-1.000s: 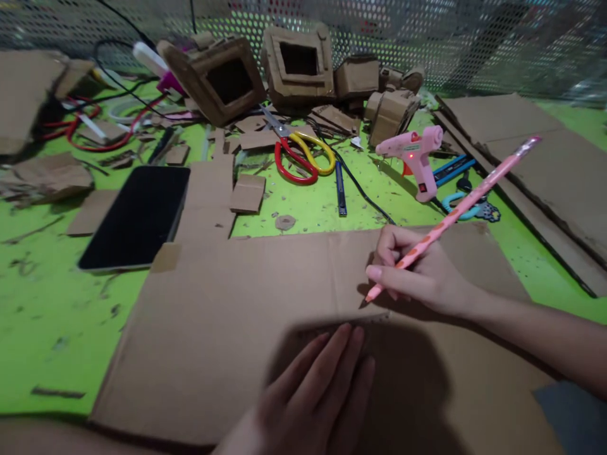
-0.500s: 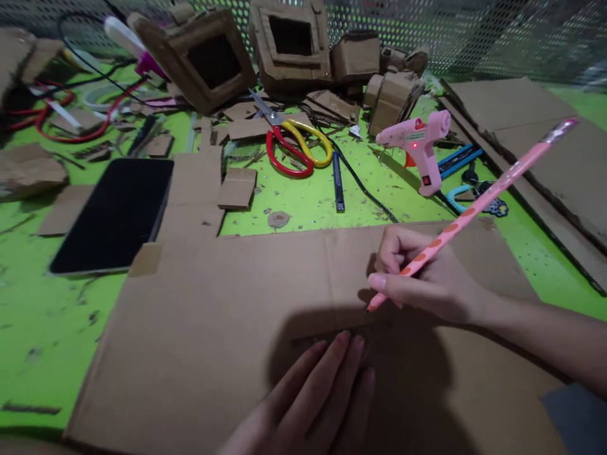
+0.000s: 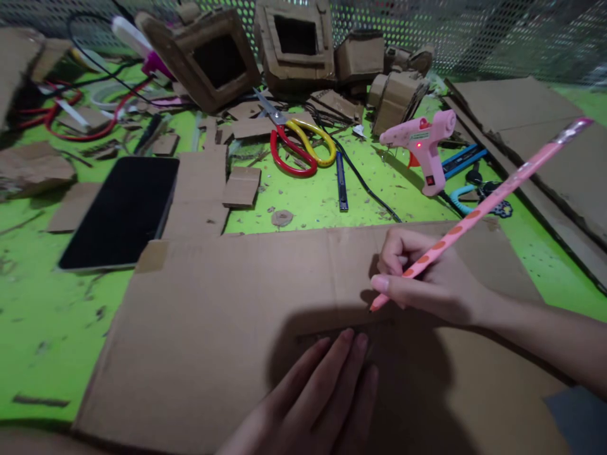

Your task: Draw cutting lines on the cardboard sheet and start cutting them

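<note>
A large flat sheet of brown cardboard lies before me. My right hand grips a pink pencil with orange spots. The pencil slants up to the right, its dark tip close above or touching the cardboard; I cannot tell which. Just below the tip, my left hand lies flat with its fingers stretched out. Under those fingertips runs a thin, dark-edged straight strip, mostly covered and in shadow, perhaps a ruler.
Beyond the sheet lie red-and-yellow-handled scissors, a blue cutter and a pink glue gun with its light on. A black tablet sits at left. Cardboard boxes stand at the back; more cardboard leans at right.
The whole view has shifted slightly, so things appear a little further right. Both hands and the pencil keep nearly the same place on the cardboard.
</note>
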Motion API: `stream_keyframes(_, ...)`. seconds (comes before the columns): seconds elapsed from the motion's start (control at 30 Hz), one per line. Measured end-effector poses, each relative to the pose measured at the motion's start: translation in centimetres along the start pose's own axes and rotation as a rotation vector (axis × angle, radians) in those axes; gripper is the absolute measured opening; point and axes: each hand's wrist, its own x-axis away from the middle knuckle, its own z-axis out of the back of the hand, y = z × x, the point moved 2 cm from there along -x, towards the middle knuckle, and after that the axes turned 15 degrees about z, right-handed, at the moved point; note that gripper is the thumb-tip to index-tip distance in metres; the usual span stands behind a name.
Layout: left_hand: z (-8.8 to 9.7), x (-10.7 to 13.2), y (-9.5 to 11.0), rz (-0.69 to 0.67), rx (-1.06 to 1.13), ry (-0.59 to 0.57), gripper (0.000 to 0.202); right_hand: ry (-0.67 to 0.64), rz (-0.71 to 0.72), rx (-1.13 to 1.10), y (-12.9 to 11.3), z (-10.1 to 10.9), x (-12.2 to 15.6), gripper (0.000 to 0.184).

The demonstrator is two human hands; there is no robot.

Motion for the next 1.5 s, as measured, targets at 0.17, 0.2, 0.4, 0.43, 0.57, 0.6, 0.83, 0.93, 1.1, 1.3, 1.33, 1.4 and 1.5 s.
stream_keyframes(0.17,0.27,-0.21,-0.02,0.019,0.011,0.019,0.041,-0.002,-0.003,-0.008,-0.08,-0.01,-0.01,0.036)
stream_keyframes(0.2,0.35,-0.26,-0.05,0.016,0.014,0.019,0.040,-0.001,-0.004,-0.010,-0.11,-0.01,-0.01,0.036)
stream_keyframes(0.4,0.63,-0.60,-0.30,-0.034,-0.033,0.008,0.038,0.020,-0.023,0.016,-0.19,0.00,0.01,0.039)
stream_keyframes(0.43,0.62,-0.63,-0.32,-0.032,-0.036,0.008,0.038,0.017,-0.028,0.012,-0.16,-0.01,0.02,0.039)
stream_keyframes(0.57,0.54,-0.62,-0.27,0.011,-0.010,0.012,0.038,0.010,-0.039,-0.015,-0.02,-0.02,0.08,0.038)
stream_keyframes(0.6,0.55,-0.60,-0.25,0.014,-0.008,0.013,0.038,0.010,-0.041,-0.016,0.00,-0.01,0.10,0.038)
stream_keyframes(0.83,0.62,-0.78,-0.20,0.000,-0.005,0.010,0.039,0.018,-0.024,0.023,-0.02,0.10,0.12,0.037)
stream_keyframes(0.93,0.49,-0.86,-0.16,0.030,0.008,0.015,0.039,0.020,-0.029,0.009,0.00,0.10,0.12,0.038)
stream_keyframes(1.1,0.52,-0.72,-0.09,0.022,0.000,0.010,0.039,0.005,-0.044,-0.027,0.03,0.06,0.12,0.037)
stream_keyframes(1.3,0.79,-0.60,-0.28,-0.011,-0.002,0.013,0.038,-0.011,-0.050,-0.010,0.07,0.06,0.16,0.037)
stream_keyframes(1.33,0.81,-0.59,-0.31,-0.012,-0.002,0.017,0.038,-0.011,-0.044,-0.007,0.06,0.07,0.15,0.037)
stream_keyframes(1.4,0.79,-0.57,-0.33,-0.015,-0.006,0.018,0.039,-0.018,-0.038,0.001,0.04,0.08,0.11,0.037)
stream_keyframes(1.5,0.69,-0.58,-0.34,-0.001,-0.004,0.012,0.039,-0.022,-0.037,0.008,0.01,0.11,0.06,0.036)
